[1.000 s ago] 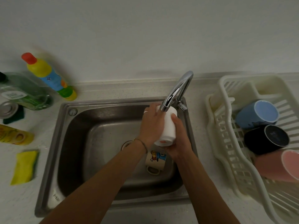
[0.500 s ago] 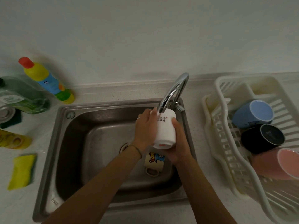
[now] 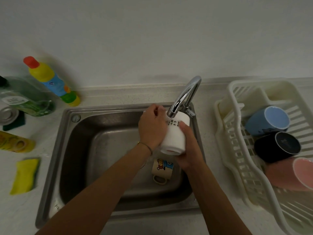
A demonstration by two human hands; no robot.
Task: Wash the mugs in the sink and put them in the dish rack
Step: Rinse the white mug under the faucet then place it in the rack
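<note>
We've got the white mug (image 3: pixel 174 133) tipped under the faucet (image 3: pixel 183 95) spout, over the sink (image 3: pixel 67 150). Our right hand (image 3: pixel 188 150) is wrapped around its lower side, and our left hand (image 3: pixel 152 126) is curled against the other side near the rim (can't tell if the fingers go inside). A cartoon mug (image 3: pixel 161 168) lies in the basin right below. Over in the dish rack (image 3: pixel 237 150) on the counter sit a blue mug (image 3: pixel 269 121), a black mug (image 3: pixel 277 146) and a pink mug (image 3: pixel 291 175), all on their sides. A yellow sponge (image 3: pixel 24 175) lies left of the sink.
</note>
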